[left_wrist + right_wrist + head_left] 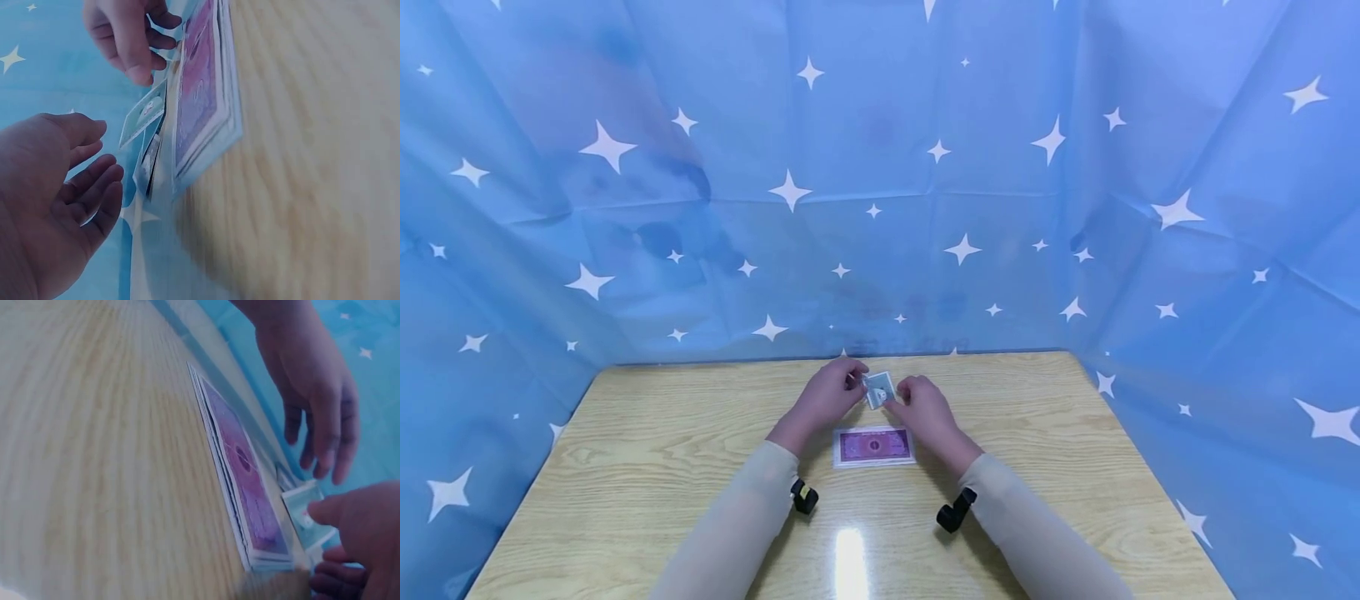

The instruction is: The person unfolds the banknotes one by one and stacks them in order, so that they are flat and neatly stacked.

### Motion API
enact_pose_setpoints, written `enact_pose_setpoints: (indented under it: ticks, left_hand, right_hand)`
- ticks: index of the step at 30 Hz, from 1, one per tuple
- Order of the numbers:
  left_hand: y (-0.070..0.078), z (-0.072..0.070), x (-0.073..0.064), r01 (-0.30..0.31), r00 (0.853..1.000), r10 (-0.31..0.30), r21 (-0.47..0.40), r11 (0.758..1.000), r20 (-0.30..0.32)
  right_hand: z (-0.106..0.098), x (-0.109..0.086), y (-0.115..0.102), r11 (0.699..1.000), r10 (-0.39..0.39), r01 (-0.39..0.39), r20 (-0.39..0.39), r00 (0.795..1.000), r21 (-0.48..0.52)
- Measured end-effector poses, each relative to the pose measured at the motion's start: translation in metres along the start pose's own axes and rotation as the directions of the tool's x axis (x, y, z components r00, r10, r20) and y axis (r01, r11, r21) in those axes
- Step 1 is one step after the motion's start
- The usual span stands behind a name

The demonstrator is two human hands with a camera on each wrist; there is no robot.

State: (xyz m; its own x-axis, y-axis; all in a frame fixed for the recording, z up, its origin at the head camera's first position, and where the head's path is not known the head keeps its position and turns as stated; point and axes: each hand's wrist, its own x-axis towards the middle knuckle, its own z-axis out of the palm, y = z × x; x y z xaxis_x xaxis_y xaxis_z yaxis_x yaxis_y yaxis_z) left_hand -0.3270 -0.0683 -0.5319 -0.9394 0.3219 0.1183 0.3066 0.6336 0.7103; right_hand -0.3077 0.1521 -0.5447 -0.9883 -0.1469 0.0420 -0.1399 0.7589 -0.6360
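Observation:
A small pale blue-green card (880, 388) with a white figure lies tilted beyond the purple stack. My right hand (928, 412) pinches it at its near right corner, the thumb (325, 509) over its face. My left hand (831, 393) is at the card's left side; in the left wrist view its fingers are loosely bent and stand apart from the card. Another small card (149, 162) with a dark edge shows beneath the tilted one. Nearer to me lies a stack of purple, banknote-like sheets (874, 447) with white borders, several layers thick.
The light wooden table (662, 467) ends at a blue curtain (880, 275) with white stars, close behind my hands. Black wrist cameras (953, 512) sit on both sleeves. A bright reflection shines on the table's front part.

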Motion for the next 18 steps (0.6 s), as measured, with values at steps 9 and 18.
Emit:
enact_pose_setpoints:
  ticks: [9, 18]
  left_hand:
    - [-0.001, 0.016, 0.015, -0.006, 1.0, 0.005, 0.112, 0.994, 0.009]
    - [-0.003, 0.025, 0.017, -0.027, 1.0, 0.026, 0.182, 0.983, 0.006]
  right_hand:
    - [0.015, 0.009, -0.006, 0.989, -0.014, 0.009, -0.031, 0.999, -0.15]
    - [0.016, 0.01, -0.008, 0.992, 0.002, -0.008, -0.047, 0.999, -0.125]
